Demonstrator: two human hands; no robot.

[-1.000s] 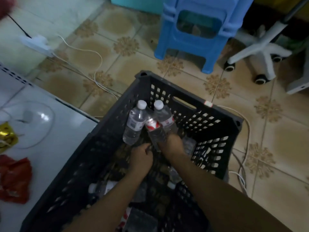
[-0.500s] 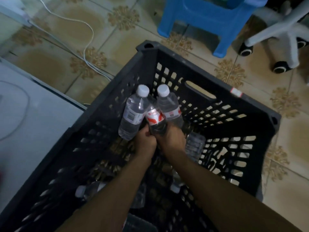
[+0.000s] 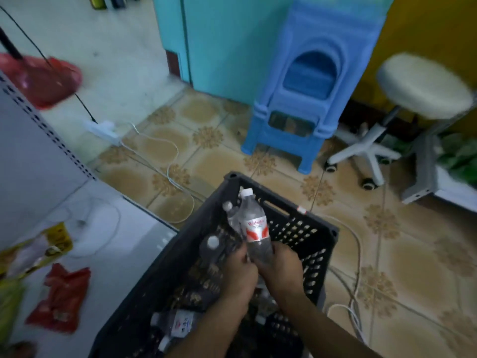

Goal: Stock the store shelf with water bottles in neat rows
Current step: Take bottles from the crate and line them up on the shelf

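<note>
A black plastic crate [image 3: 304, 223] stands on the tiled floor in front of me. Both hands are inside it, gripping a bunch of clear water bottles by their lower ends. My right hand [image 3: 280, 270] holds the front bottle [image 3: 254, 223], which has a white cap and a red and white label. My left hand [image 3: 240, 277] grips the bottles behind it [image 3: 232, 218]. Another upright bottle [image 3: 212, 245] stands in the crate to the left. A loose bottle [image 3: 178, 322] lies on the crate floor.
A white store shelf [image 3: 108, 244] runs along the left, with red and yellow snack packets [image 3: 59, 298] on it. A blue plastic stool [image 3: 304, 99], a white wheeled stool [image 3: 420, 91], a power strip [image 3: 103, 130] and cables lie on the floor beyond.
The camera has tilted up, showing more of the room. My hands have lifted the bunch of bottles higher and turned it more upright.
</note>
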